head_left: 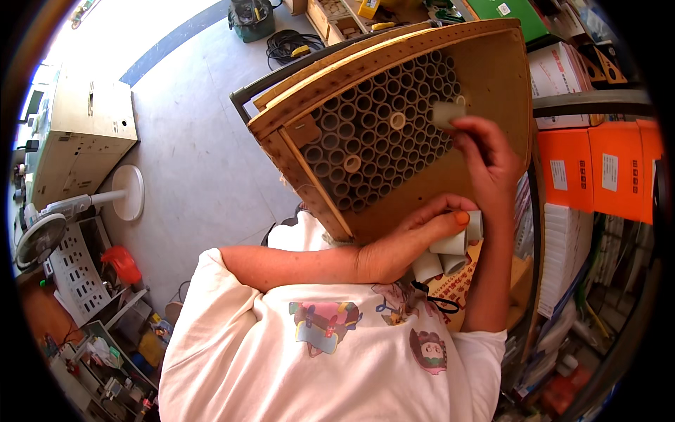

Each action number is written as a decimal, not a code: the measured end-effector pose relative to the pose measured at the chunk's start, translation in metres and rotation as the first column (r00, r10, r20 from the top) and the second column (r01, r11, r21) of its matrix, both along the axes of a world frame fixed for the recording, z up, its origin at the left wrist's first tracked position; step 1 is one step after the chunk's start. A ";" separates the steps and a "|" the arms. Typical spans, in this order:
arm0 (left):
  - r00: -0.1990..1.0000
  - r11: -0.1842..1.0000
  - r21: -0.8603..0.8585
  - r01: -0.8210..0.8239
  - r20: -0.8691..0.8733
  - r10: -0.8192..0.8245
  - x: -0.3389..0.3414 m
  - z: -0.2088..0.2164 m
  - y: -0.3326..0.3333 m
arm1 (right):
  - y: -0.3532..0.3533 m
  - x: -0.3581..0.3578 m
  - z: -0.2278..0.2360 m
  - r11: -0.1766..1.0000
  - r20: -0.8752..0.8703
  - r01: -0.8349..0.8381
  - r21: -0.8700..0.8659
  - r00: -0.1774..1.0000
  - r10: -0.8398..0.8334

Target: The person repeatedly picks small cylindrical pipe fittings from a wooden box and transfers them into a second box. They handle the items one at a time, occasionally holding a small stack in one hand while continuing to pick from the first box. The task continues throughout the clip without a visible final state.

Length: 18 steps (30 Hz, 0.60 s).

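A wooden box (415, 219) stands in front of me, filled with rows of short grey-white pipe pieces (380, 133) that stand on end with their round openings up. Two lighter rings show among them. Between the fingertips of my right hand (492, 151) is one short pipe piece (448, 114), held over the box's right part. My left hand (429, 228), closer to my body, is closed around several white pipe pieces (450, 245), beyond the near edge of the box. Its lower fingers are hidden.
At right, a rack holds orange boxes (566, 169) and a stack of white items (562, 260). Coiled black cable (292, 48) and a dark green bag (251, 20) lie on the floor ahead. Left are a pale cabinet (91, 119), a white fan (42, 239) and a red container (121, 264).
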State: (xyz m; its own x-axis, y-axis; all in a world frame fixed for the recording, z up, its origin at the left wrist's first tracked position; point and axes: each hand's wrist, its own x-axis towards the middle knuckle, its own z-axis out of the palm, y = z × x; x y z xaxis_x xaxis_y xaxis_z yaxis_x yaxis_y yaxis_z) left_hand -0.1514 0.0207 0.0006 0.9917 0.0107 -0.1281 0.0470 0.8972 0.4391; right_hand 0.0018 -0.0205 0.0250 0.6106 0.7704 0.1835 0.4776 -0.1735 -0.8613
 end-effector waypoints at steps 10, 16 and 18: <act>0.999 0.988 -0.153 0.035 0.034 -0.030 -0.006 0.011 0.009 | 0.078 0.012 -0.047 0.914 0.259 -0.387 -0.121 0.877 0.406; 0.995 0.987 -0.148 0.068 0.076 -0.057 -0.006 0.011 0.010 | 0.091 0.005 -0.071 0.890 0.429 -0.362 -0.278 0.782 0.452; 0.995 0.986 -0.148 0.077 0.074 -0.066 -0.005 0.010 0.009 | 0.093 0.002 -0.074 0.892 0.460 -0.356 -0.279 0.766 0.449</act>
